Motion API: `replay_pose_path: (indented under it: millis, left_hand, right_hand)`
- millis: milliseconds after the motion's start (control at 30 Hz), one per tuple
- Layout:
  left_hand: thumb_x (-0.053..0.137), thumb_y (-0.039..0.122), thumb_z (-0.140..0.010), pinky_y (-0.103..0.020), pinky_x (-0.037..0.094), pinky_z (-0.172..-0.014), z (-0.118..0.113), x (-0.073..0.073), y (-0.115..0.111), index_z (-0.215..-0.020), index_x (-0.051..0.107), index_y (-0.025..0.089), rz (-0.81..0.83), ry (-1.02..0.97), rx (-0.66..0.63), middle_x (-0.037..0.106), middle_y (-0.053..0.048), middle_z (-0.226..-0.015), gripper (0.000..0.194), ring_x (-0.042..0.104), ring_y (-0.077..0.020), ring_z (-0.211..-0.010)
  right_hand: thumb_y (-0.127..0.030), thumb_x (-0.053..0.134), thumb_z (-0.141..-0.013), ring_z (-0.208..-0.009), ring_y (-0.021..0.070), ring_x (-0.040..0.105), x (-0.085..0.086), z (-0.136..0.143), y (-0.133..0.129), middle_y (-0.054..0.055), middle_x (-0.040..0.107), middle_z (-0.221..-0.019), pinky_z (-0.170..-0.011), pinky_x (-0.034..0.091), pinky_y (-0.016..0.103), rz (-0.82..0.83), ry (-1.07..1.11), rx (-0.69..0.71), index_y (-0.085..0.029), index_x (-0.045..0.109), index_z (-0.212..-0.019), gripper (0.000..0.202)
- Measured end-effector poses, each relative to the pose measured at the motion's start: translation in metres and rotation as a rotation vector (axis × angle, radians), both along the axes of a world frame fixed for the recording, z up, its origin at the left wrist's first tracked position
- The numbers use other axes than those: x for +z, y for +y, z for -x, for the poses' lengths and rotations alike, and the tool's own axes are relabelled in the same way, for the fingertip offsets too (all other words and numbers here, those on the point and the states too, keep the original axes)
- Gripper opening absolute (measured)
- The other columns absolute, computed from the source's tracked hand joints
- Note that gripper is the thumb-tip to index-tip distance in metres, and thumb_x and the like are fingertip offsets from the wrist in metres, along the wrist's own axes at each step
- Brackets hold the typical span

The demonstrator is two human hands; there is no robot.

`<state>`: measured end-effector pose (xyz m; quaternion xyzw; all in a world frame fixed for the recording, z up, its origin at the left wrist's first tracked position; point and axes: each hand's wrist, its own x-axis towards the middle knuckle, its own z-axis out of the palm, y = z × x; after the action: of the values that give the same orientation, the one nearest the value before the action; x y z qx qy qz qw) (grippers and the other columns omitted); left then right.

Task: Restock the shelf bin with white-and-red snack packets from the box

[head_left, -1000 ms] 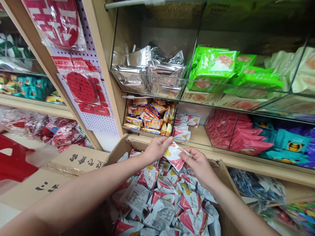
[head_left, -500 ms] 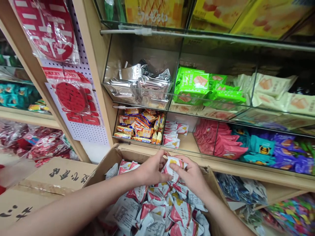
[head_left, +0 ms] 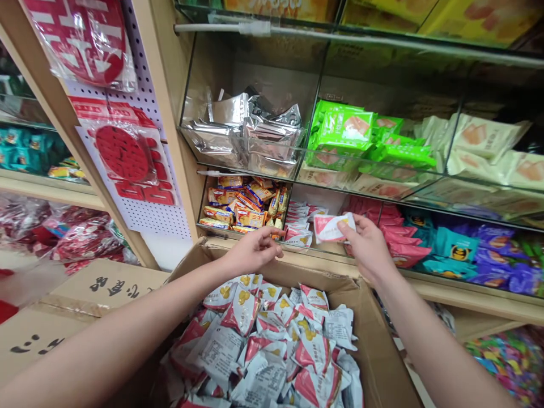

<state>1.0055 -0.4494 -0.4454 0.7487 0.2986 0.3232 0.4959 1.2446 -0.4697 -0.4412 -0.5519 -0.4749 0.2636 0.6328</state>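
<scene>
My right hand (head_left: 368,243) pinches a white and pink packet (head_left: 332,228) between thumb and fingers, held up in front of the lower shelf. My left hand (head_left: 256,249) has its fingers apart and holds nothing, just in front of the shelf edge. Behind the hands, a compartment shows a small stack of the same white and pink packets (head_left: 297,233). Below my hands, an open cardboard box (head_left: 374,340) holds a heap of these packets (head_left: 242,309), some lying with their printed grey backs up.
Orange wrapped snacks (head_left: 244,207) fill the compartment on the left; pink packets (head_left: 403,243) and teal packets (head_left: 454,246) lie on the right. Silver packs (head_left: 221,136) and green packs (head_left: 344,133) sit one shelf up. A closed carton (head_left: 80,300) stands at left.
My right hand has moved up and right from above the box to the shelf with the packet. My left hand has let go of it and moved up slightly, its fingers now apart.
</scene>
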Motion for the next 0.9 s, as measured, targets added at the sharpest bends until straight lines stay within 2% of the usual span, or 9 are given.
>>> replay_pose_path:
  millis: [67,133,233,333,500,700,800,900]
  left_hand:
    - [0.051,0.026,-0.076,-0.023,0.043,-0.060,0.003,-0.006,0.009,-0.098,0.050,0.014,-0.075,0.091,0.028,0.059,-0.001,-0.069,0.026,0.055,-0.0105,-0.062]
    - [0.050,0.026,-0.075,-0.022,0.043,-0.059,0.005,-0.014,0.017,-0.092,0.053,0.013,-0.100,0.176,0.019,0.060,-0.002,-0.070,0.021,0.055,-0.0109,-0.062]
    - [0.051,0.026,-0.074,-0.021,0.043,-0.060,0.006,-0.022,0.024,-0.088,0.055,0.013,-0.091,0.205,-0.003,0.062,-0.003,-0.073,0.019,0.057,-0.0113,-0.065]
    - [0.050,0.026,-0.074,-0.020,0.043,-0.059,0.007,-0.025,0.025,-0.087,0.056,0.012,-0.074,0.194,-0.007,0.063,-0.003,-0.070,0.020,0.056,-0.0104,-0.063]
    - [0.052,0.025,-0.073,-0.018,0.042,-0.055,0.005,-0.023,0.024,-0.085,0.057,0.012,-0.061,0.186,0.010,0.062,-0.002,-0.066,0.019,0.054,-0.0090,-0.059]
    - [0.052,0.026,-0.073,-0.019,0.042,-0.053,0.002,-0.023,0.023,-0.083,0.058,0.011,-0.067,0.167,0.013,0.063,-0.004,-0.068,0.019,0.055,-0.0102,-0.059]
    - [0.051,0.025,-0.073,-0.019,0.042,-0.053,0.001,-0.024,0.022,-0.082,0.057,0.010,-0.073,0.169,0.014,0.063,-0.005,-0.068,0.018,0.056,-0.0104,-0.059]
    - [0.051,0.024,-0.073,-0.019,0.042,-0.053,0.001,-0.025,0.022,-0.082,0.057,0.011,-0.101,0.170,0.026,0.063,-0.004,-0.067,0.018,0.055,-0.0106,-0.059]
  right_hand:
    - [-0.025,0.055,-0.071,-0.084,0.0171,0.059,0.001,-0.015,0.032,0.010,0.061,-0.101,-0.069,0.046,0.026,0.062,-0.274,-0.224,-0.015,0.051,-0.105,0.036]
    - [-0.020,0.052,-0.071,-0.086,0.0179,0.058,-0.001,-0.023,0.061,0.011,0.061,-0.101,-0.070,0.045,0.025,0.201,-0.464,-0.324,-0.014,0.053,-0.103,0.032]
    - [-0.014,0.053,-0.068,-0.080,0.0188,0.060,-0.008,-0.022,0.095,0.011,0.064,-0.093,-0.064,0.044,0.023,0.334,-0.517,-0.319,-0.013,0.058,-0.095,0.027]
    - [-0.010,0.056,-0.062,-0.081,0.0219,0.059,-0.016,-0.019,0.116,0.013,0.063,-0.091,-0.061,0.043,0.025,0.443,-0.563,-0.327,-0.012,0.058,-0.091,0.029]
    - [-0.009,0.062,-0.054,-0.082,0.0237,0.058,-0.028,-0.024,0.128,0.017,0.061,-0.092,-0.058,0.042,0.025,0.545,-0.636,-0.321,-0.008,0.050,-0.104,0.052]
    - [-0.013,0.059,-0.061,-0.086,0.0206,0.058,-0.035,-0.030,0.125,0.014,0.060,-0.097,-0.063,0.043,0.024,0.479,-0.668,-0.228,-0.010,0.037,-0.121,0.063]
    - [-0.017,0.061,-0.061,-0.088,0.0227,0.057,-0.037,-0.031,0.122,0.017,0.059,-0.100,-0.066,0.044,0.028,0.472,-0.656,-0.257,-0.008,0.034,-0.122,0.067]
    - [-0.017,0.065,-0.057,-0.087,0.0236,0.057,-0.038,-0.031,0.120,0.017,0.059,-0.097,-0.067,0.044,0.030,0.465,-0.650,-0.263,-0.007,0.039,-0.118,0.067]
